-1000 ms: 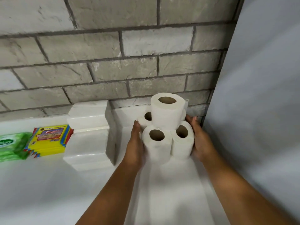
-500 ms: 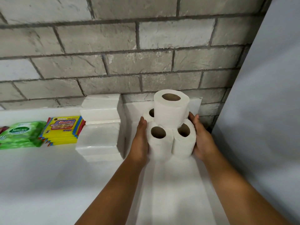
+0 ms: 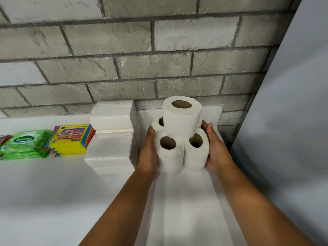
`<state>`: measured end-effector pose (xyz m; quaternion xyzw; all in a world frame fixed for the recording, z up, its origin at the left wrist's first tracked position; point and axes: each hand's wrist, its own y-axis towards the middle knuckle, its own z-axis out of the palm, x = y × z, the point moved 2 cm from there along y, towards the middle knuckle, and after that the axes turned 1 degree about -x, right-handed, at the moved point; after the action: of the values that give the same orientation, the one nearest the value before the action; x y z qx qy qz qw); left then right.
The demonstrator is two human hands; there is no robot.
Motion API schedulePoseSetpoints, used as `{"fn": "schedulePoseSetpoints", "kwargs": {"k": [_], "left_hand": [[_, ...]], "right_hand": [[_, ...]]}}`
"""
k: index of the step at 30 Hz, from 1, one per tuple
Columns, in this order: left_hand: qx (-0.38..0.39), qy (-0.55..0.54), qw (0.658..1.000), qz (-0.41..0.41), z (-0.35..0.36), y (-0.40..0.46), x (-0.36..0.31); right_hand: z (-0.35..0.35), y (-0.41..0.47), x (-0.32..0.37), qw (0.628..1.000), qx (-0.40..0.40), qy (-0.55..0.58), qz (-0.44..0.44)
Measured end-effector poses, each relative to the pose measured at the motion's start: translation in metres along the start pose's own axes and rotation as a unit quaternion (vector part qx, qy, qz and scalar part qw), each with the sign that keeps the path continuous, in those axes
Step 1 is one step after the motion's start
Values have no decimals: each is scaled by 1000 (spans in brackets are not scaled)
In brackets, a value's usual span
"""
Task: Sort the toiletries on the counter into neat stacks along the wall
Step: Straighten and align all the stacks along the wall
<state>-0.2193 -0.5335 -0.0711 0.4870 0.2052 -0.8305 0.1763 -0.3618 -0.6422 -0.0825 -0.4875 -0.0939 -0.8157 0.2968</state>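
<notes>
A: Status?
B: Left hand (image 3: 148, 153) and right hand (image 3: 215, 151), fingers straight, are pressing the paper rolls (image 3: 179, 139) between them, near the wall.
A: Risk?
B: Uneven squeezing; top roll (image 3: 182, 119) probably toppling.

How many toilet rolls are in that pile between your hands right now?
4 visible: top roll upright on the pile; front-left roll against the left hand; front-right roll against the right hand; back-left roll, mostly hidden. More may sit behind.

Bright, even light; wide-angle edge distortion
</notes>
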Motion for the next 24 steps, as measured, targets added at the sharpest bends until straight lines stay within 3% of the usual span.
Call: {"fn": "schedulePoseSetpoints", "kwargs": {"k": [11, 15, 19, 24], "left_hand": [[-30, 34, 998, 39, -5, -10, 3], [14, 172, 974, 147, -11, -35, 15], [14, 269, 945, 183, -19, -50, 21], [-21, 312, 928, 204, -21, -48, 24]], "right_hand": [[-8, -13, 2, 999, -5, -50, -17], [-17, -42, -2, 981, -9, -174, -83], [-21, -56, -13, 954, 14, -279, -108], [-21, -61, -20, 940, -39, -313, -132]]}}
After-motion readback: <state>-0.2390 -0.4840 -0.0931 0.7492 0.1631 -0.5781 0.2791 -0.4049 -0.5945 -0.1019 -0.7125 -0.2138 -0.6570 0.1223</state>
